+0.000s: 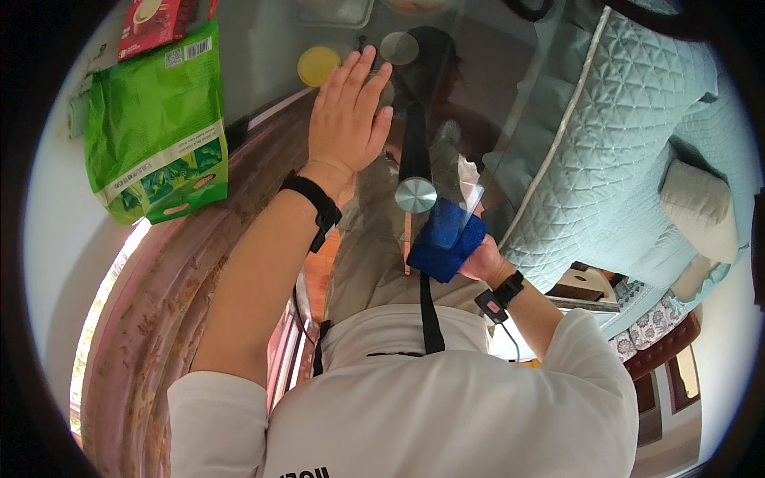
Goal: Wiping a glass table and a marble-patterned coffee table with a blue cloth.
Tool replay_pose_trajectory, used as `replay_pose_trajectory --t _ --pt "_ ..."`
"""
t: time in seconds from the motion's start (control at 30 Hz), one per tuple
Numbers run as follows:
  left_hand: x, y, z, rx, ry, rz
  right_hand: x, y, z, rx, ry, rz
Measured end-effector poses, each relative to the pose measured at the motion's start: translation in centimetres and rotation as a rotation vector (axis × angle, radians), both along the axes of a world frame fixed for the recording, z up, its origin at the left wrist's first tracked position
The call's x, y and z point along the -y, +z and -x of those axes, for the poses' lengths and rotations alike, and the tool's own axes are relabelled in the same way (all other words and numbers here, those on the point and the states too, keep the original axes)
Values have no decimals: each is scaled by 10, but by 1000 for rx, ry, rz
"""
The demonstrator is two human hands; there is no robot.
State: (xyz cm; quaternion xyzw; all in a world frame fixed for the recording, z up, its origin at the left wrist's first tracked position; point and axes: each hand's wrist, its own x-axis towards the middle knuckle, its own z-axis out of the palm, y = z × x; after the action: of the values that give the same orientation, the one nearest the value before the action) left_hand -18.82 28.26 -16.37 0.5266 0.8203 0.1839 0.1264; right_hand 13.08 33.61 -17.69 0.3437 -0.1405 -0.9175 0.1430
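Observation:
My left hand point(352, 113) lies palm down on a glass tabletop point(496, 113), fingers spread and pointing away from me. Its fingertips are beside a yellow round disc point(318, 67) and a pale round disc point(399, 48). At the near edge of the glass, my right hand point(480, 261) grips a folded blue cloth point(445, 245). Part of the cloth shows through the glass, and most of the right fingers are hidden behind it. Just beyond the cloth, a round metal cap point(416, 195) tops a black table leg point(414, 140).
To the left stand a green plastic bag point(158, 113) of soybean milk powder and a red box point(152, 27). A transparent tray point(334, 12) is at the far edge. Right of the table is a sofa with a teal quilted cover point(627, 119). A pink-brown curtain point(179, 287) hangs at left.

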Motion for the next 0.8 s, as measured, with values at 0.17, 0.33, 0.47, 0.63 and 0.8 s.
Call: replay_pose_trajectory --t 0.17,0.33,0.47,0.63,0.8 --pt "-3 -10 -1 -49 -18 -71 52 -15 -2 -1 -243 42" --pt "0 -15 0 -114 -44 -162 92 -25 11 87 -516 105" --pt "5 -13 6 -61 -137 -340 110 -15 8 22 -741 42" --pt "19 -7 4 264 -112 -488 121 -10 20 114 -829 -65" --pt "91 18 -46 751 -172 -424 143 -10 63 -26 -801 53"
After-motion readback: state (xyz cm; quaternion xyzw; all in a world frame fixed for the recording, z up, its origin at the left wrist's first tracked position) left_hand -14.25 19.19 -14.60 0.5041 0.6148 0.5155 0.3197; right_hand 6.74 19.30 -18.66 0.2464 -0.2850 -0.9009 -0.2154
